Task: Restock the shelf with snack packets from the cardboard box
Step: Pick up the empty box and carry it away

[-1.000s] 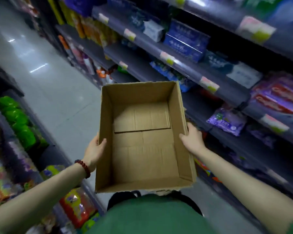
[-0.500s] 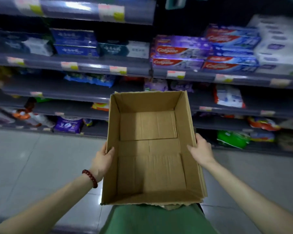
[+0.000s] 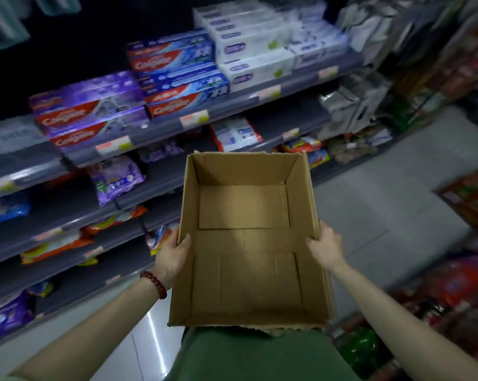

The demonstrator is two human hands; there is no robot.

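One cardboard box (image 3: 248, 243), gripped by two hands: left hand (image 3: 173, 257), right hand (image 3: 327, 247).

View swung right; toothpaste boxes (image 3: 94, 111) now upper-left.

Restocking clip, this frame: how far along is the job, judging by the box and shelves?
Done: the cardboard box shows only its bare bottom, no packets in it. In hand: the left hand and right hand grip its side walls, carrying it in front of the shelves. Left: no packets in the box to shelve; whether those shelves still need stock can't be told.
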